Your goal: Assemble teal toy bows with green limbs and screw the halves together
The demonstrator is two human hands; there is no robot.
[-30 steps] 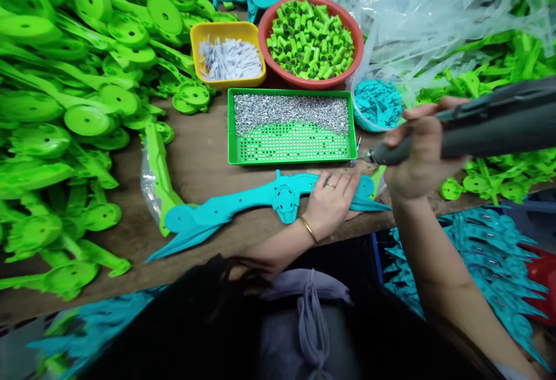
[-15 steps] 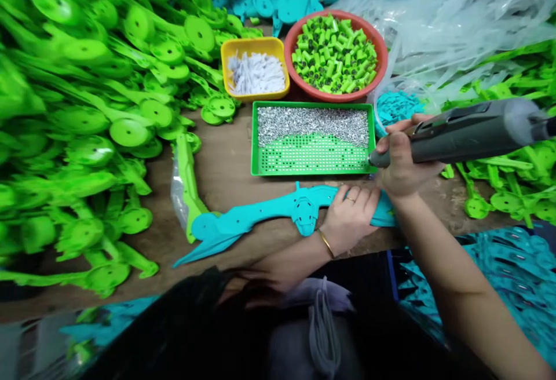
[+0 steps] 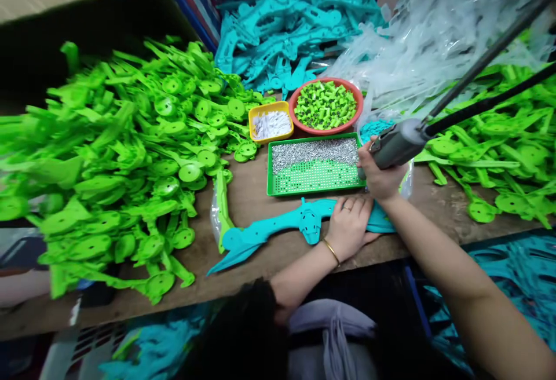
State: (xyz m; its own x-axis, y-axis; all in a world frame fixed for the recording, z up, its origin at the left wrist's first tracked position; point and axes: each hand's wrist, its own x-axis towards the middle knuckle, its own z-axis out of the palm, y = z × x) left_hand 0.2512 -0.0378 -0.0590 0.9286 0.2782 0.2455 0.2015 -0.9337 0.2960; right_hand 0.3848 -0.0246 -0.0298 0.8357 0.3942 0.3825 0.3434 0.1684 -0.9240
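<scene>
My left hand lies over the right part of a long turquoise plastic toy part, fingers wrapped over its top edge, holding it against the table. A round hub with slots sits near the middle of this part, and a pointed end reaches left. My right hand grips a grey electric screwdriver, whose tip is by the right edge of the green screw tray. Small silver screws cover the tray's far half; its perforated near half shows bare. Whether a screw is on the tip I cannot tell.
Bright green plastic parts pile up at left, more at right. Behind the tray stand a yellow box of white pieces and a red bowl of green pieces. A bagged green part lies left. Another person's arm shows far left.
The view has pulled back and tilted up, showing more of the far side. The screwdriver's rear end now points more away from me. My left hand stays on the turquoise part.
</scene>
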